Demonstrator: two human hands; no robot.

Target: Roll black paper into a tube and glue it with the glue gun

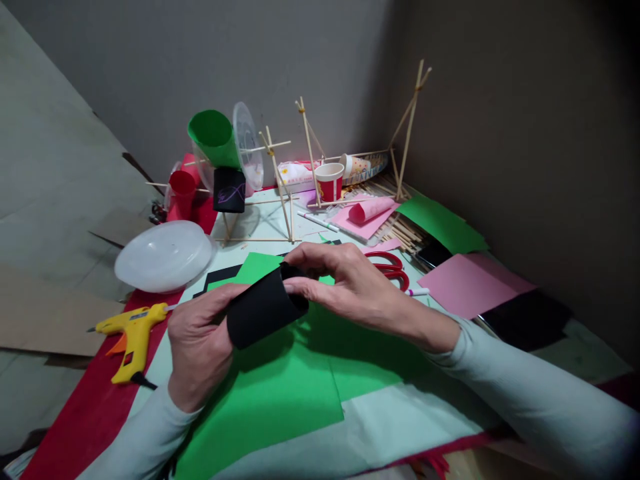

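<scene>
A black paper roll (263,309) is held above green paper sheets (285,393) in the middle of the table. My left hand (197,343) grips its near, wide end from the left. My right hand (345,283) reaches across from the right and pinches the roll's far end between thumb and fingers. Both sleeves are pale grey-green.
A yellow glue gun (131,333) lies left on red cloth (85,413). A clear plastic lid (165,255) sits behind it. Red scissors (393,268), pink sheets (470,283), a stick frame (280,193) with green, red and black cones, and a paper cup (329,181) stand farther back.
</scene>
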